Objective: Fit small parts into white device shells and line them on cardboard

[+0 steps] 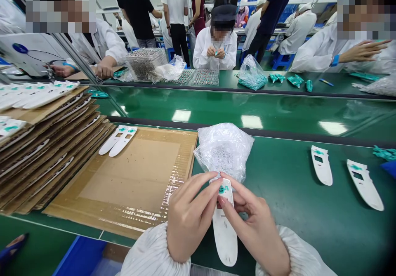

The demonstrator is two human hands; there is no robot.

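My left hand (192,214) and my right hand (250,230) both pinch the top end of a long white plastic casing (225,237), which hangs down toward me. A small teal piece (222,189) sits at its top, partly covered by my fingers. Just beyond my hands lies a clear plastic bag (224,150) of small parts, touching my left fingers. A pair of white casings (117,140) rests on a cardboard sheet (130,177) to the left. Two more white casings (321,165) lie on the green bench (287,197) to the right.
Stacked cardboard layers holding white casings (46,144) rise at the left. A green conveyor belt (216,111) runs across beyond my bench. Co-workers in white coats (215,43) sit at the far bench among trays of small parts, and several people stand behind them.
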